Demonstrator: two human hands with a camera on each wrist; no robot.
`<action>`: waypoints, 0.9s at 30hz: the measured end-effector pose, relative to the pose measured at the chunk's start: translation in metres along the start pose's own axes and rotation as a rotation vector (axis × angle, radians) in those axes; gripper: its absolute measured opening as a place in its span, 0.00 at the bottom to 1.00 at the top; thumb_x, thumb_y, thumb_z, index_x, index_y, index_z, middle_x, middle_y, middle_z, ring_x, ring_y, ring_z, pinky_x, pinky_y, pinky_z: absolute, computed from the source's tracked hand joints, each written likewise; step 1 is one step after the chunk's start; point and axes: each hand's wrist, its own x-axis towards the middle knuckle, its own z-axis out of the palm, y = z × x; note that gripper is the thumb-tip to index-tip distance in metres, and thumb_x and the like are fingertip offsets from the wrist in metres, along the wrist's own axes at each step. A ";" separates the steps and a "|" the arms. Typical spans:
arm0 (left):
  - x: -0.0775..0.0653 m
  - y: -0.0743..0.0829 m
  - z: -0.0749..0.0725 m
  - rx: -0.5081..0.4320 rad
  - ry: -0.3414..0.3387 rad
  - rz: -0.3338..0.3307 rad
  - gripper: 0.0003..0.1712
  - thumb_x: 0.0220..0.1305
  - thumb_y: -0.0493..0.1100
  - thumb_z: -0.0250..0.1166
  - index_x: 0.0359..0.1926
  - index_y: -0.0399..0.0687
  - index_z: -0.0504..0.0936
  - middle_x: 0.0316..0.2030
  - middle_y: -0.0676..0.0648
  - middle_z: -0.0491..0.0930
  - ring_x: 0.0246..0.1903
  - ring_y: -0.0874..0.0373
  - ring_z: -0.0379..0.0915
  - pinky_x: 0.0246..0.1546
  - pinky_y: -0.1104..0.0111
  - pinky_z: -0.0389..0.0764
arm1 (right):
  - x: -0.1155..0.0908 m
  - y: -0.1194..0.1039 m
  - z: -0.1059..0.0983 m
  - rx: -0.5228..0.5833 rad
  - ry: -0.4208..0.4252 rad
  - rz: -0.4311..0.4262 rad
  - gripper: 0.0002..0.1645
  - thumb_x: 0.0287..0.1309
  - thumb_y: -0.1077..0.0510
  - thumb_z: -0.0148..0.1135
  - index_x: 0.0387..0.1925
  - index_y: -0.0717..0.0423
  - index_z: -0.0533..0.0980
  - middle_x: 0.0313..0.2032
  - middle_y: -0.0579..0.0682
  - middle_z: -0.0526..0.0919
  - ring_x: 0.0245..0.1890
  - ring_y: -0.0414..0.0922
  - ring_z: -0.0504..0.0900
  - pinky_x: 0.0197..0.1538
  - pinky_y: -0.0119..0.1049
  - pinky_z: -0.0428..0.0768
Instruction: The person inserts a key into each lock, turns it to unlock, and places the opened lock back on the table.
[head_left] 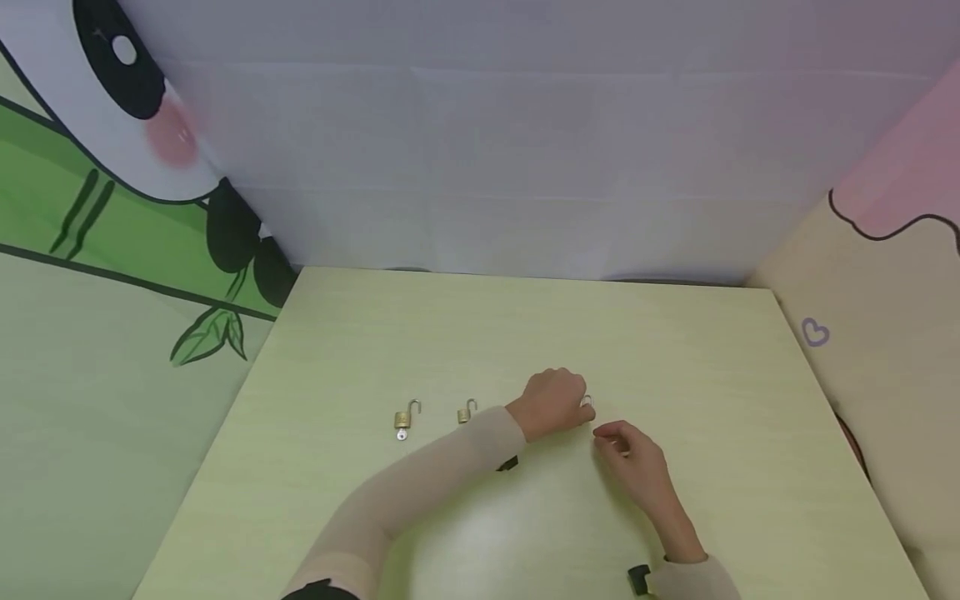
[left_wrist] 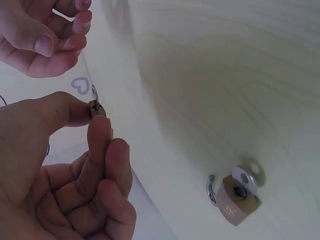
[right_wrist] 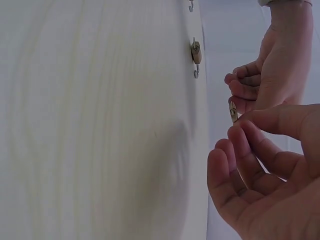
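My left hand pinches a small brass padlock between thumb and fingertips. Its silver shackle shows beyond the fingers in the head view. Just to the right, my right hand has thumb and index fingertips close together, pointing at the left hand. Whether anything small is between those fingertips is hidden. In the right wrist view the brass padlock appears just above them; contact cannot be told. Two more brass padlocks, a left one and a middle one, lie on the table with their shackles open.
A round silver key head shows at the left padlock. The pale wooden table runs back to a white wall panel. Printed side panels stand left and right. My left forearm reaches across the table, close to the middle padlock.
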 end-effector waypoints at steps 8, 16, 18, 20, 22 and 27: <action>0.012 0.001 0.006 -0.013 -0.035 -0.068 0.22 0.61 0.51 0.64 0.14 0.54 0.67 0.11 0.57 0.56 0.13 0.64 0.52 0.13 0.70 0.58 | -0.002 -0.001 -0.001 -0.014 -0.013 0.005 0.06 0.66 0.61 0.64 0.43 0.56 0.82 0.38 0.48 0.84 0.37 0.44 0.80 0.41 0.38 0.77; 0.018 -0.005 0.018 0.001 -0.041 -0.124 0.22 0.61 0.50 0.64 0.15 0.54 0.65 0.14 0.56 0.56 0.15 0.63 0.53 0.14 0.69 0.60 | -0.003 -0.002 0.002 -0.022 -0.025 0.007 0.06 0.65 0.62 0.64 0.42 0.56 0.82 0.38 0.48 0.84 0.37 0.44 0.80 0.42 0.40 0.77; 0.018 -0.006 0.020 0.005 -0.037 -0.120 0.22 0.61 0.50 0.64 0.16 0.54 0.65 0.14 0.56 0.57 0.16 0.62 0.54 0.14 0.68 0.60 | -0.004 -0.002 0.002 -0.024 -0.026 0.009 0.06 0.66 0.62 0.64 0.42 0.56 0.82 0.38 0.47 0.84 0.37 0.44 0.80 0.42 0.40 0.77; 0.018 -0.007 0.022 0.016 -0.038 -0.111 0.22 0.62 0.50 0.64 0.16 0.54 0.65 0.14 0.56 0.57 0.16 0.62 0.54 0.15 0.68 0.61 | -0.004 -0.002 0.003 -0.023 -0.029 0.011 0.05 0.66 0.62 0.64 0.42 0.56 0.82 0.37 0.47 0.84 0.37 0.43 0.80 0.42 0.39 0.77; 0.019 -0.007 0.023 0.026 -0.042 -0.104 0.22 0.63 0.51 0.64 0.16 0.54 0.65 0.14 0.56 0.57 0.16 0.62 0.54 0.15 0.68 0.62 | -0.005 -0.002 0.003 -0.021 -0.034 0.011 0.05 0.66 0.61 0.64 0.42 0.55 0.82 0.37 0.47 0.84 0.37 0.43 0.80 0.41 0.39 0.77; 0.016 -0.009 0.020 0.020 -0.040 -0.104 0.24 0.67 0.54 0.60 0.16 0.53 0.66 0.14 0.56 0.57 0.16 0.62 0.55 0.15 0.68 0.62 | -0.005 -0.002 0.002 -0.027 -0.042 0.001 0.05 0.67 0.60 0.63 0.41 0.55 0.83 0.35 0.45 0.84 0.37 0.42 0.80 0.42 0.39 0.77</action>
